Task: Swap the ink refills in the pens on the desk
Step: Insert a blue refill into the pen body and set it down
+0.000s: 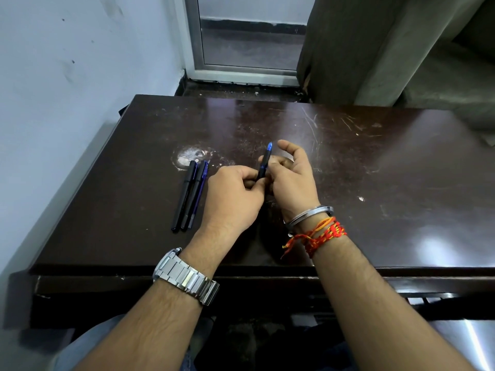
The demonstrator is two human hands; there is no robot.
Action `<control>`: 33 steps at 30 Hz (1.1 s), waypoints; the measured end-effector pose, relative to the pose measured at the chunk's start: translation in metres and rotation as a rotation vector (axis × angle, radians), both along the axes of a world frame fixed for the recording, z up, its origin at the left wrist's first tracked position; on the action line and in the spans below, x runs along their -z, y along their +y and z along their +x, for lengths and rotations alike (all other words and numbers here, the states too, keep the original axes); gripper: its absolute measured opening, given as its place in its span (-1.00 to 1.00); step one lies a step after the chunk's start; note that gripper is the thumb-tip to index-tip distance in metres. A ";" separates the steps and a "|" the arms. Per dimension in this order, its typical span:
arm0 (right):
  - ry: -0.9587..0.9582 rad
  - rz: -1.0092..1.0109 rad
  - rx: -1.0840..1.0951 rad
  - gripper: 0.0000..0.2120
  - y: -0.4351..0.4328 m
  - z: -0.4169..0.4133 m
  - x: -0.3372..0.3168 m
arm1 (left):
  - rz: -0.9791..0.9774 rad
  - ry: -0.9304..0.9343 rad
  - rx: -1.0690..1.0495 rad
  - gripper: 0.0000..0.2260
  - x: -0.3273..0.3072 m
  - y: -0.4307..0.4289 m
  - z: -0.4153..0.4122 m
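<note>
A dark pen with a blue tip (265, 162) is held upright above the desk (375, 183), its blue end pointing up and away. My left hand (233, 196) pinches its lower end between thumb and fingers. My right hand (290, 178) grips the barrel from the right with its lower fingers, while the thumb and forefinger are raised off it. To the left, three pens lie side by side on the desk: a black one (184, 195), a dark one (192, 196) and a blue one (199, 194).
The dark brown desk stands against a pale wall (67, 89) on the left. A whitish worn patch (191, 156) marks the top just beyond the lying pens. A window frame (241, 68) and a curtain (375, 49) rise behind the desk.
</note>
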State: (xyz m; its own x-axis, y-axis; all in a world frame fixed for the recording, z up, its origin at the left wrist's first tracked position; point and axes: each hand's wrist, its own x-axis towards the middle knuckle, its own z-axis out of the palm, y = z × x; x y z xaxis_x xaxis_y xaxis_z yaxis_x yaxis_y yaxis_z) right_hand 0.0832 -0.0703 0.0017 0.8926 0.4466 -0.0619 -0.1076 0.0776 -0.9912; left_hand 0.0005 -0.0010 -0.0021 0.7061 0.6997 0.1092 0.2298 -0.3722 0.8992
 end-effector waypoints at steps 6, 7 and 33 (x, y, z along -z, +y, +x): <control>-0.039 -0.032 0.006 -0.71 0.000 0.000 0.000 | 0.008 0.003 -0.008 -0.94 0.000 0.001 0.000; -0.024 -0.025 0.003 -0.71 -0.001 -0.001 0.000 | 0.010 0.004 -0.010 -0.94 0.000 0.001 -0.001; 0.029 -0.016 0.039 -0.67 -0.005 -0.001 -0.008 | 0.021 0.042 0.041 -0.94 0.002 0.003 0.001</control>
State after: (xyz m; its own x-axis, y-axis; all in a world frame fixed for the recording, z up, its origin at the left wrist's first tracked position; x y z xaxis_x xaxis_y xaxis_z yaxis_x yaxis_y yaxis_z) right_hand 0.0826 -0.0756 0.0095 0.9069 0.4105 -0.0947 -0.1331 0.0660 -0.9889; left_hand 0.0018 0.0016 -0.0045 0.7381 0.6682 0.0932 0.2514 -0.4006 0.8811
